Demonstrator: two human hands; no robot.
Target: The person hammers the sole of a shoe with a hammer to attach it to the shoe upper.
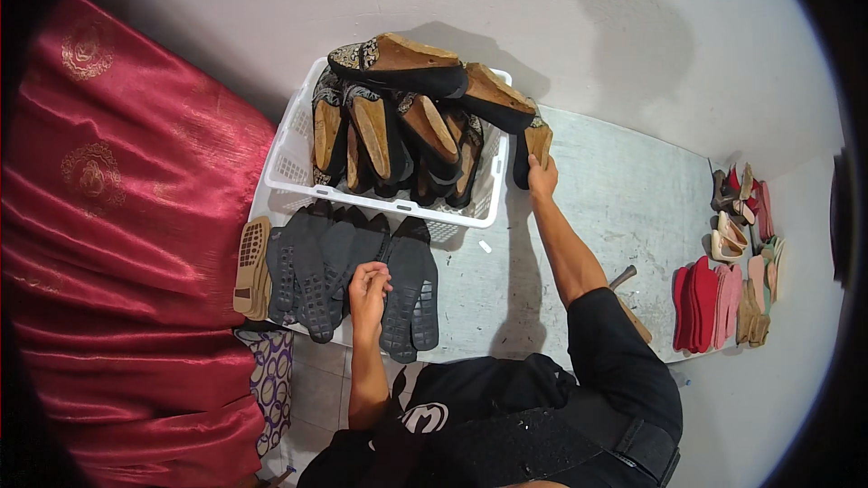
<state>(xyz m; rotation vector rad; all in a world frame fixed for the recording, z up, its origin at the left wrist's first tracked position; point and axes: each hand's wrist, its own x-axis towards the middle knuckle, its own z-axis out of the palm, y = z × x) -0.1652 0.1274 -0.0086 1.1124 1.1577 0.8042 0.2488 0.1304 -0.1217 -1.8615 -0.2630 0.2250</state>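
Observation:
My right hand [542, 177] grips the end of a black shoe with a wooden last [537, 140] inside it, just beyond the basket's right side. That shoe's upper end meets another lasted shoe [495, 99] lying across the basket's back right corner. A further lasted shoe [407, 65], with a patterned toe, lies along the back of the pile. Several more shoes [371, 131] on lasts fill the white plastic basket [389, 201]. Over the black rubber soles [411, 285] in front of the basket, my left hand [369, 287] is loosely closed, with nothing visible in it.
Tan soles [253, 267] stand at the table's left edge beside a red curtain [136, 217]. A hammer [624, 276] lies partly behind my right arm. Red soles [694, 307], pink soles [726, 305] and several shoes [729, 237] sit at the right, near the wall [723, 54].

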